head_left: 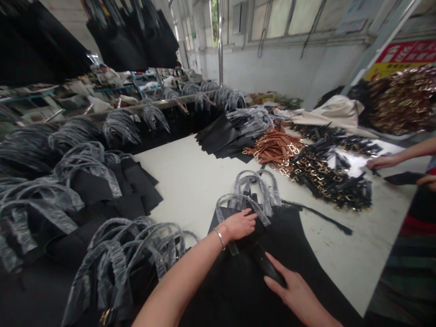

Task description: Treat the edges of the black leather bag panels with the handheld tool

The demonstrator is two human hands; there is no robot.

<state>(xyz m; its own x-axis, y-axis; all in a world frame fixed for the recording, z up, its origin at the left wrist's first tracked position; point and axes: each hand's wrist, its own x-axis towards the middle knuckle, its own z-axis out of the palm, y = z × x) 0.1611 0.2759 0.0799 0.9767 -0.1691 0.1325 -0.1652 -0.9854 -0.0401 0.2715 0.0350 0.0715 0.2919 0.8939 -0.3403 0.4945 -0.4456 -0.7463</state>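
Okay, head cam, only view I'm getting. My left hand (240, 225) is lying palm down over the black panel (301, 240), fingers extended, not closing round anything I can see, just beside a plastic-wrapped handle (235, 197). My right hand (289, 286) is gripping a black elongated object (269, 268), thumb on one side and fingers on the other; its far end is blending into the panel, so I can't tell what it is or whether it's touching.

Panel is sitting on the white table (180, 163), right in front of me, more wrapped handles (262, 181) standing at its far edge.

Risks, my read: black on black is hiding the tip, so a misjudged angle could be scuffing the panel or catching my left fingers. Light left pressure could be letting the panel skid. A loose black strap (327, 218) is trailing off beside the panel; a sideways sweep could be snagging it.
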